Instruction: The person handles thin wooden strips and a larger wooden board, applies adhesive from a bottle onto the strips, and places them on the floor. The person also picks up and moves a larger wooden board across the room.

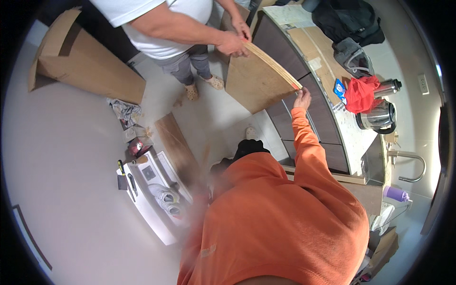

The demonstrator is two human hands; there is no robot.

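Observation:
A large wooden board (259,78) with a layered pale edge and reddish ends stands on edge beside the dark cabinets. My right hand (302,98), at the end of an orange sleeve, has its fingers closed around the near top corner of this board. Both hands of another person (232,43), in a white T-shirt and grey trousers, are at the far end of the same edge. My left arm is a blurred orange sleeve (197,232) at the lower middle, and its hand does not show.
Along the right runs a countertop (358,137) with a backpack (349,21), a red bag (361,94), a kettle (377,117) and a faucet (413,164). On the left are a tall cardboard box (95,66), a wooden plank (175,145) and a white unit (152,213) bearing tools.

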